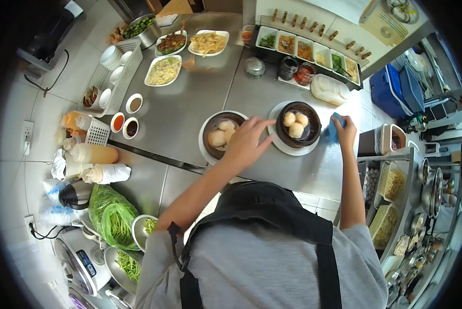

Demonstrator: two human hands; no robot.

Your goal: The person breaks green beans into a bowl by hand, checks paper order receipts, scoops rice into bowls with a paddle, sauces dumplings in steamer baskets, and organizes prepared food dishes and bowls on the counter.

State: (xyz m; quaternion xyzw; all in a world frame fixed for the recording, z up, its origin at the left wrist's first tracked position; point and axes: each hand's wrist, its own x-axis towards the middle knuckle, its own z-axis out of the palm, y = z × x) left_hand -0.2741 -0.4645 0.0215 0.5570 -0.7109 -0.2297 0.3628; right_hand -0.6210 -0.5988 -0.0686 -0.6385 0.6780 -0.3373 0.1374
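My left hand (pixel 245 141) reaches over the right side of a dark round steamer basket (pixel 208 138) of pale dumplings (pixel 218 137). Its fingers are stretched out and apart, pointing toward a second steamer (pixel 318 125), and nothing is in them. That second steamer holds three round dumplings (pixel 295 122) and sits on a white plate (pixel 287 148). Another white plate (pixel 204 149) lies under the left steamer. To the right, my right hand (pixel 346 133) is closed around a blue cloth (pixel 335 129) at the counter's right side. Part of the left steamer is hidden behind my left hand.
Three dishes of food (pixel 163 70) and small sauce bowls (pixel 131 128) stand on the steel counter (pixel 189 110). Condiment trays (pixel 305 50), jars (pixel 288 67) and a plastic container (pixel 329 88) line the back right. Bottles (pixel 107 174) and bagged greens (pixel 112 216) are at left.
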